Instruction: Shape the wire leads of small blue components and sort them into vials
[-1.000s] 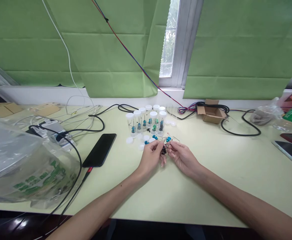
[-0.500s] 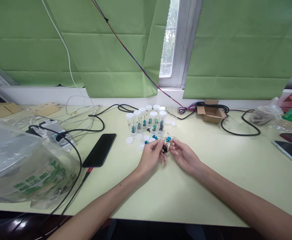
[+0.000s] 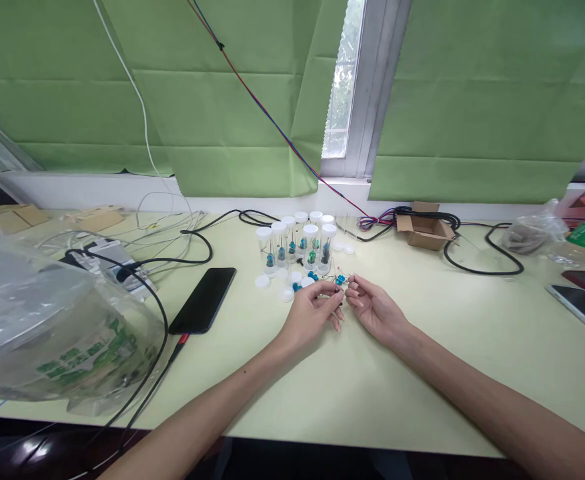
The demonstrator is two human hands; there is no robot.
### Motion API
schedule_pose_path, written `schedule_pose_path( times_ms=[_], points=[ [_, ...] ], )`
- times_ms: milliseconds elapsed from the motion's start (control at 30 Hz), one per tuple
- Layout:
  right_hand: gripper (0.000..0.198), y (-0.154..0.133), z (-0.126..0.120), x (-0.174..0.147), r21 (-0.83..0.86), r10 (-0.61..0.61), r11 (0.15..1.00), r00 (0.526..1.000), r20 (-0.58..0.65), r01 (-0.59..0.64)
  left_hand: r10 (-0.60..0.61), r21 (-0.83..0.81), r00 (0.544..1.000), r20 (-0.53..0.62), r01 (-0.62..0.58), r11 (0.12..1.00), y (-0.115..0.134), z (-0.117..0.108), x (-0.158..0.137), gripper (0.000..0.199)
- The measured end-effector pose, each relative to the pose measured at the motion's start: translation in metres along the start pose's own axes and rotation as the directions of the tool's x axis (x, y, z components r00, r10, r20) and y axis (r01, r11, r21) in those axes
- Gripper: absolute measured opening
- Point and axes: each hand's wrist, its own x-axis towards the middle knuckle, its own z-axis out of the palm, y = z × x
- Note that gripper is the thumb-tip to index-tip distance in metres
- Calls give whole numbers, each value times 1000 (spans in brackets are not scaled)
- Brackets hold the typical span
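My left hand (image 3: 312, 312) is closed, thumb and fingers pinched on a small black piece (image 3: 337, 291) that the fingers mostly cover. Close beside it, my right hand (image 3: 375, 307) has thumb and forefinger pressed together; what is between them is too small to make out. A shiny blue piece (image 3: 341, 280) with thin wire-like stems is at the right fingertips. Just beyond the hands stand several clear tubes (image 3: 325, 257) with white caps, holding blue, green and dark pieces on thin stems. Loose white caps (image 3: 262, 281) and another blue piece (image 3: 313, 275) lie nearby.
A black phone (image 3: 203, 300) on a red-tipped cable lies to the left, beside a large clear plastic bag (image 3: 72, 333). Black and white cables run behind. An open cardboard box (image 3: 425, 233) stands at the back right, with two phones (image 3: 582, 307) at the right edge.
My left hand has turned, so its fingers now cover most of the black piece that showed plainly before. My right hand stays close by, pinched. The whole view has shifted slightly.
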Motion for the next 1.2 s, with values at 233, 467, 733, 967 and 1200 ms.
schedule_pose_path(
  times_ms=[233, 467, 733, 967, 1200],
  points=[
    [19, -1, 4, -3, -4, 0, 1000, 1000, -3, 0, 41, 108, 998, -40, -37, 994, -6, 0, -1, 32],
    [21, -1, 9, -7, 5, -14, 1000, 1000, -10, 14, 24, 150, 996, -87, -11, 989, -9, -2, -2, 33],
    [22, 1, 9, -7, -25, -20, 999, 1000, 0, 20, -16, 119, 998, -65, 24, 993, -7, -3, -1, 29],
    [23, 0, 9, -8, -32, -39, 999, 999, -1, 39, -14, 53, 999, -51, 17, 998, -6, -3, 1, 31],
    [27, 1, 8, -7, -55, -93, 994, 994, -53, 90, -19, -6, 1000, -22, 19, 1000, -7, -2, 2, 33]
  ],
)
